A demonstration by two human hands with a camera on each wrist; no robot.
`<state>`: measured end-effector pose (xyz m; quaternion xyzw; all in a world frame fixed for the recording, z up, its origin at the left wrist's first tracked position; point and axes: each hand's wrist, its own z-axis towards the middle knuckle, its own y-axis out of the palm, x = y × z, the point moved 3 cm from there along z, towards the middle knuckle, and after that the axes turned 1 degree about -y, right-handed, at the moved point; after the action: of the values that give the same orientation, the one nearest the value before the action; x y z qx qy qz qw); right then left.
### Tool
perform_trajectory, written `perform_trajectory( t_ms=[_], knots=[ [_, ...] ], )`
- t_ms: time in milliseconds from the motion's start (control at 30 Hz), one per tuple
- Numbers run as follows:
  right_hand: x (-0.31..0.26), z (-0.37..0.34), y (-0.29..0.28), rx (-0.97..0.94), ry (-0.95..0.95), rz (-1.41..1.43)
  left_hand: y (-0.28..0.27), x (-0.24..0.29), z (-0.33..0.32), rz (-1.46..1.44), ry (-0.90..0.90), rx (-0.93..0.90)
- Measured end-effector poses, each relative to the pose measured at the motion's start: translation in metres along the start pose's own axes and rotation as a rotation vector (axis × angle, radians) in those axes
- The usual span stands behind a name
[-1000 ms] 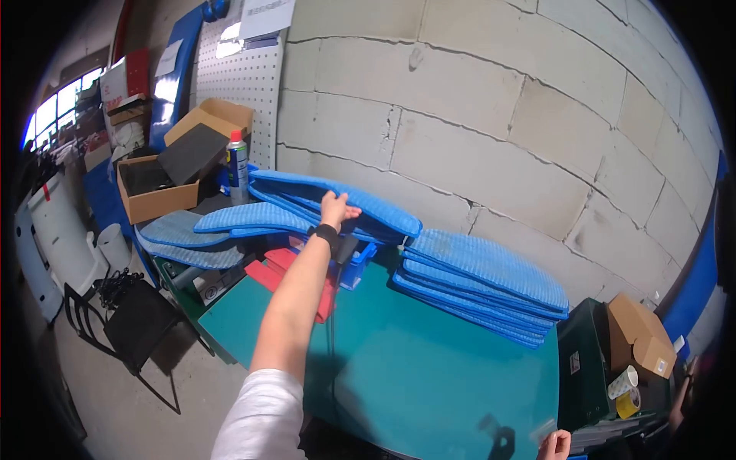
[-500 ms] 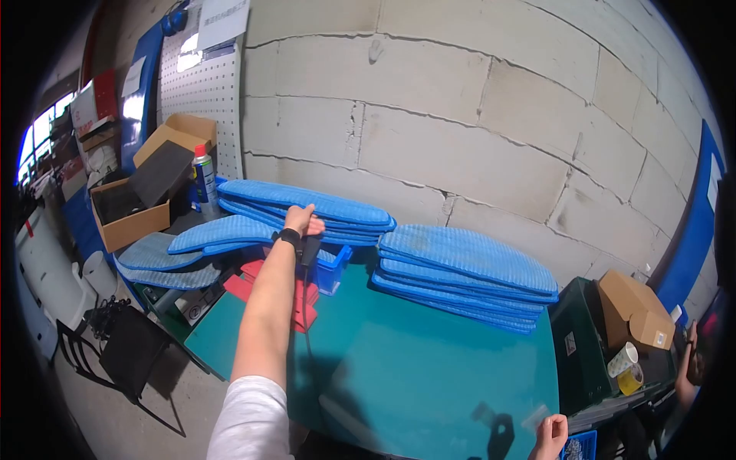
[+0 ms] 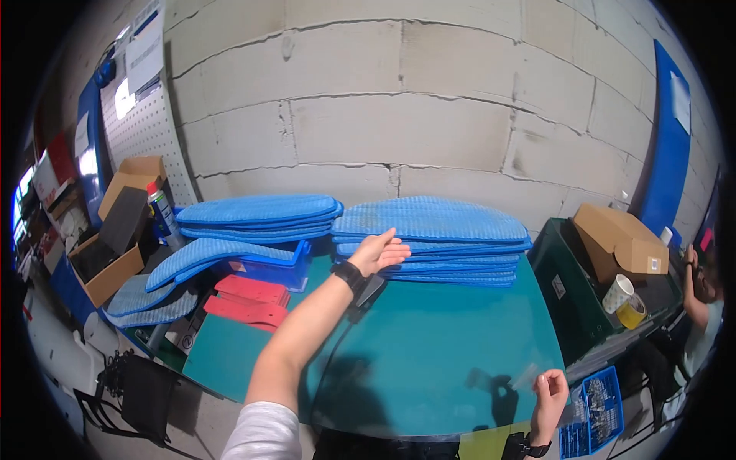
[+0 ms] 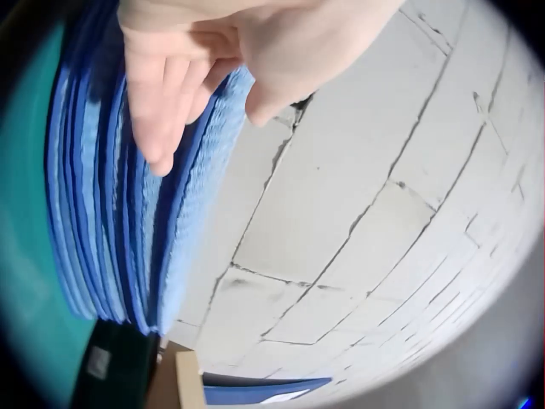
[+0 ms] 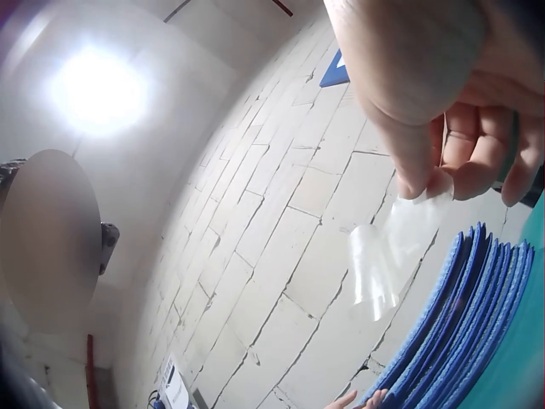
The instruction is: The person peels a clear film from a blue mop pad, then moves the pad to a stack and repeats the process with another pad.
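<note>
My left hand (image 3: 377, 254) reaches to the front of the right stack of blue ribbed pads (image 3: 441, 218), its fingers fairly straight and pointing right. In the left wrist view the same hand (image 4: 192, 64) overlaps the stacked pad edges (image 4: 128, 213), holding nothing. Near the table's front right corner, my right hand (image 3: 548, 399) pinches a piece of clear plastic film (image 5: 383, 256) between thumb and finger. A second stack of blue pads (image 3: 261, 211) lies to the left, partly above a blue bin (image 3: 268, 264).
Red flat pieces (image 3: 249, 295) lie on the green table (image 3: 414, 345), left of a dark device with a cable (image 3: 368, 295). More pads (image 3: 153, 303), a spray can (image 3: 162, 211) and a cardboard box (image 3: 115, 264) stand left. A green crate (image 3: 571, 268) borders the right; another person (image 3: 701, 307) sits beyond.
My left hand has left the left stack, whose raised upper pads now lie flat, and moved right to the other stack. The view has turned right; my right hand shows more, still holding the film.
</note>
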<state>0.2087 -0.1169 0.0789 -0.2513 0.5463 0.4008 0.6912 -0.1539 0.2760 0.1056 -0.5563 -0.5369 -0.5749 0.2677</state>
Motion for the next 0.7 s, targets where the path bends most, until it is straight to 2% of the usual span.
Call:
perform_trajectory(
  t_ms=[67, 100, 333, 433, 533, 600, 667, 700],
  knots=[
    [0.002, -0.006, -0.011, 0.019, 0.01, -0.027, 0.013, -0.008, 0.021, -0.274, -0.032, 0.071],
    [0.003, -0.008, -0.018, 0.036, 0.01, -0.025, 0.013, -0.011, 0.034, -0.334, 0.011, 0.084],
    [0.01, -0.023, -0.05, 0.101, 0.063, 0.026, 0.031, 0.024, 0.054, -0.456, 0.15, 0.092],
    [0.014, -0.022, -0.055, 0.1, 0.047, 0.04, 0.052, 0.033, 0.009, -0.436, 0.233, -0.072],
    [0.017, -0.017, -0.056, 0.101, 0.033, 0.05, 0.065, 0.022, -0.057, -0.432, 0.268, -0.066],
    [0.013, -0.013, -0.053, 0.08, 0.053, 0.017, 0.057, -0.006, -0.093, -0.5, 0.245, -0.11],
    [0.012, -0.008, -0.051, 0.059, 0.039, 0.001, 0.048, -0.047, -0.13, -0.544, 0.061, -0.107],
    [0.01, -0.006, -0.048, 0.061, 0.039, 0.017, 0.046, -0.071, -0.148, -0.479, -0.008, -0.014]
  ],
)
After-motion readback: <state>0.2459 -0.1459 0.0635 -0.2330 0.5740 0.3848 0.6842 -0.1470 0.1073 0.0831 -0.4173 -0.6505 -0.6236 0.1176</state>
